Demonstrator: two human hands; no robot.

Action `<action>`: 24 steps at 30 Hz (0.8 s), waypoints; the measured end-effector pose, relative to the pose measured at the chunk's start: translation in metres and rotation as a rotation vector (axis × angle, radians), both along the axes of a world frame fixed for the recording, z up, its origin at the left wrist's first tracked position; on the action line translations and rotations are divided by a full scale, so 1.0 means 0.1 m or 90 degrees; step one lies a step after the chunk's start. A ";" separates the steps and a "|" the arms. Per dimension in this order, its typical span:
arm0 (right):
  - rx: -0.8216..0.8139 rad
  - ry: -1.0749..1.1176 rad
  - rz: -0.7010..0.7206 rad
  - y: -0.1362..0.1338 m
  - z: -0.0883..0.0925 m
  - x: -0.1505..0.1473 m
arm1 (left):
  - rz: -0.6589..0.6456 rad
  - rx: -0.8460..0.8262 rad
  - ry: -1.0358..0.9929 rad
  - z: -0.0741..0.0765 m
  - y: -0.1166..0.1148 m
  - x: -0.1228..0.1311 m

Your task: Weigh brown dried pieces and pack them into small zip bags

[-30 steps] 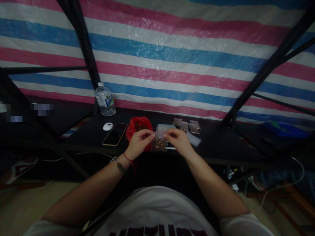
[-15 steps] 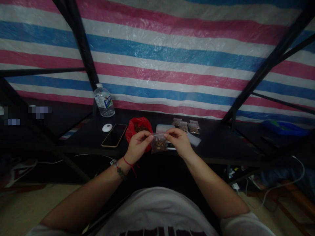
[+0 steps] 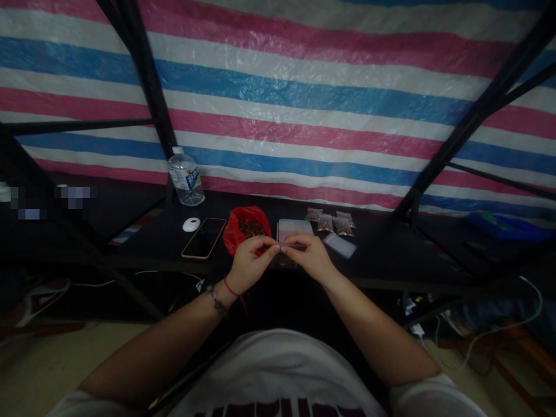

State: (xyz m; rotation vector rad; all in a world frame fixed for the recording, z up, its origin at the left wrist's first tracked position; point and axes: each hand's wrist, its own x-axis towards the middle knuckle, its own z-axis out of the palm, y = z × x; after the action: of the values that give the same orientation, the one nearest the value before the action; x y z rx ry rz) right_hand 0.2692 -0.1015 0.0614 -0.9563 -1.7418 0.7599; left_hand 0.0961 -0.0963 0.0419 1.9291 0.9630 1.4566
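Note:
Between my two hands is a small clear zip bag (image 3: 284, 262) with brown bits inside, mostly covered by my fingers. My left hand (image 3: 253, 259) pinches its top edge from the left. From the right, my right hand (image 3: 307, 255) pinches the same edge, and the thumbs nearly meet. Just behind my left hand stands an open red plastic bag (image 3: 233, 231) holding loose brown pieces (image 3: 252, 226). A flat, pale-topped device (image 3: 294, 227), perhaps a small scale, lies behind my right hand. To its right are several filled zip bags (image 3: 325, 222) and a flat clear bag (image 3: 341, 245).
On the dark desk (image 3: 391, 255) to the left lie a phone (image 3: 204, 238) and a white oval object (image 3: 191, 225). A clear bottle (image 3: 186, 178) stands behind them. Black metal bars (image 3: 150, 87) frame both sides, with a striped plastic sheet (image 3: 295, 104) at the back.
My hands have come together along the bag's top edge, thumbs now almost touching. The bag has tipped lower and shows less. More of the pale-topped device and the flat clear bag is visible.

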 end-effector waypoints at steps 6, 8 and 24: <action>0.004 0.015 -0.030 0.00 -0.03 -0.01 | 0.009 0.035 0.060 0.04 -0.02 0.00; 0.006 0.002 -0.035 0.00 -0.04 -0.01 | 0.009 0.042 0.063 0.05 -0.02 0.00; 0.013 0.008 -0.094 0.19 0.03 0.28 | 0.043 -0.023 0.007 0.08 0.13 -0.11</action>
State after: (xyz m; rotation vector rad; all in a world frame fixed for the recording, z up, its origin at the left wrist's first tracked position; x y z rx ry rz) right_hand 0.2971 -0.0824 0.0641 -1.0515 -1.6448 0.6509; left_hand 0.0849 -0.0836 0.0501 1.8974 1.0617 1.4565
